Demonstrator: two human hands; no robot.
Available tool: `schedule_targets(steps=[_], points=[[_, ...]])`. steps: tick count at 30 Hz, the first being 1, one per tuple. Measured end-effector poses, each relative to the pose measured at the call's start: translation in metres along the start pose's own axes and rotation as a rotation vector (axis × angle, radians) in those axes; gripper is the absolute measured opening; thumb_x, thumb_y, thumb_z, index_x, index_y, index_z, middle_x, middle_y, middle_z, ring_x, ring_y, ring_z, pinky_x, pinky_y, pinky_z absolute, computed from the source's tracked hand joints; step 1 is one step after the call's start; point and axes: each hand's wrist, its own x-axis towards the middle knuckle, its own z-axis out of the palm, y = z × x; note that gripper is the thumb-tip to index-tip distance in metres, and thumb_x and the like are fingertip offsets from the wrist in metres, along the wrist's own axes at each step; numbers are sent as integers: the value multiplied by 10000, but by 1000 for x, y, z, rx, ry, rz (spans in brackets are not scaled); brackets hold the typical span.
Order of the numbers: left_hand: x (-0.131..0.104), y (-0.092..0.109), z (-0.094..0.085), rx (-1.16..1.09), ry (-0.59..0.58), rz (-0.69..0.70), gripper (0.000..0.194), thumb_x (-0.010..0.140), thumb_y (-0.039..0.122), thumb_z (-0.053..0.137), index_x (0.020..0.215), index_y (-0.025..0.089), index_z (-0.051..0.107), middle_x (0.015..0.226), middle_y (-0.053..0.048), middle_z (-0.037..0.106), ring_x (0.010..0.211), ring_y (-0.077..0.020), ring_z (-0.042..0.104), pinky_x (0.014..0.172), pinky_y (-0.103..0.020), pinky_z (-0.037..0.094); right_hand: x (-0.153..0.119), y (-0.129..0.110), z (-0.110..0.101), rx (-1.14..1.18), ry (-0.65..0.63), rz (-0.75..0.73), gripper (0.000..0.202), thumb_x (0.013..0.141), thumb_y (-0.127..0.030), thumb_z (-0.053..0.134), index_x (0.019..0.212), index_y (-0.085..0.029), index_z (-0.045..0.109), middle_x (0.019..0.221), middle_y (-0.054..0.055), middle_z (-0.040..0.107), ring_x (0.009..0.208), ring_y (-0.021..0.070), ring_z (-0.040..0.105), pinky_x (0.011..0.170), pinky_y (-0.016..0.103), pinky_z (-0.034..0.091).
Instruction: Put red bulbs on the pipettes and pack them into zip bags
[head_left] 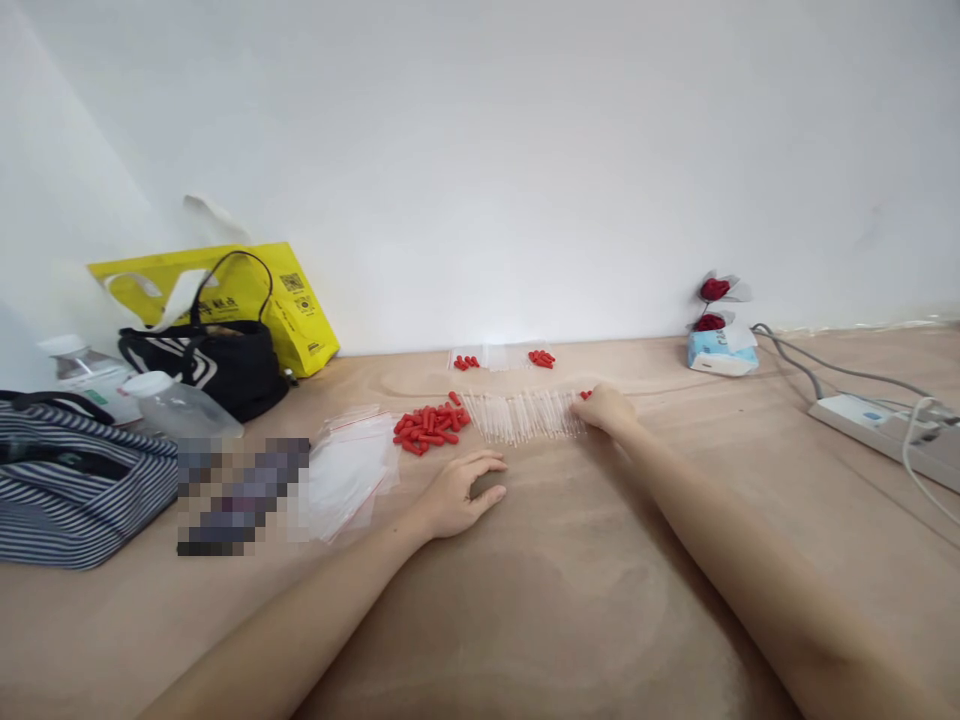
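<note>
My left hand rests on the table with thumb and fingers apart, holding nothing. Just beyond it lies a pile of small red plastic caps or plugs. My right hand reaches to the right end of a row of thin white translucent sticks, laid side by side. Its fingers are closed there; what they hold is hidden. A bit of red shows by its fingertips, and another red piece lies at the row's left end.
Clear zip bags lie left of my left hand, beside a blurred-out object. Two small red groups sit on clear plastic near the wall. Bags and bottles crowd the left; a tissue pack and power strip stand right.
</note>
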Motion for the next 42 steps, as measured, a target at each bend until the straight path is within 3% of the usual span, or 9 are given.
schedule_targets(steps=[8, 15, 18, 20, 23, 26, 33, 38, 42], points=[[-1, 1, 0, -11, -8, 3, 272, 788, 273, 508, 1040, 189, 567, 1164, -69, 551, 1086, -184, 491, 940, -345, 375, -8, -1, 1, 57, 46, -5, 220, 641, -305, 515, 761, -154, 621, 820, 136, 641, 793, 290, 606, 632, 351, 425], [3, -1, 2, -143, 114, -81, 207, 761, 279, 535, 920, 182, 624, 1010, -54, 636, 951, -196, 569, 864, -341, 424, -21, -9, 1, 365, 94, -229, 242, 740, -370, 439, 710, -175, 579, 706, 52, 623, 701, 165, 577, 589, 233, 392], [10, -6, 5, -329, 251, -266, 229, 781, 315, 501, 875, 156, 636, 915, -59, 664, 874, -202, 597, 809, -346, 452, -42, -22, 12, 755, -57, -421, 286, 756, -414, 415, 647, -172, 522, 573, -1, 542, 555, 117, 508, 518, 211, 372], [15, -9, 7, -527, 287, -327, 273, 791, 342, 485, 910, 142, 628, 944, -68, 658, 900, -200, 591, 823, -344, 449, -60, -32, 21, 811, -193, -463, 338, 761, -460, 400, 596, -179, 492, 450, -40, 443, 421, 89, 413, 434, 198, 330], [21, -10, 11, -832, 240, -306, 324, 788, 388, 488, 939, 132, 616, 972, -73, 646, 920, -193, 582, 836, -341, 445, -86, -45, 33, 964, -448, -513, 352, 743, -505, 433, 610, -183, 480, 408, -68, 373, 362, 60, 285, 373, 182, 251], [25, -8, 16, -1020, 199, -280, 351, 759, 427, 527, 902, 119, 614, 922, -76, 649, 876, -194, 588, 790, -332, 463, -104, -54, 43, 981, -477, -534, 356, 735, -521, 438, 617, -187, 468, 453, -58, 428, 370, 55, 274, 372, 183, 244], [28, -9, 15, -1050, 445, -329, 344, 768, 493, 481, 788, 152, 522, 750, -30, 606, 701, -139, 592, 671, -286, 477, -92, -38, 29, 834, -225, -586, 221, 712, -408, 511, 667, -194, 544, 642, 12, 571, 601, 140, 475, 578, 252, 366], [22, -20, 1, -540, 376, -185, 261, 799, 391, 475, 831, 153, 576, 710, -16, 578, 621, -115, 540, 615, -250, 444, -42, 14, -3, 164, 412, -671, 198, 762, -299, 475, 809, -181, 627, 908, 94, 611, 923, 235, 461, 806, 361, 300], [18, -24, 1, -178, 317, -90, 210, 810, 289, 469, 878, 161, 621, 790, -38, 608, 695, -134, 542, 628, -244, 421, -19, 54, 0, -32, 431, -556, 265, 778, -372, 461, 918, -228, 635, 959, 73, 600, 955, 243, 457, 817, 396, 280]])
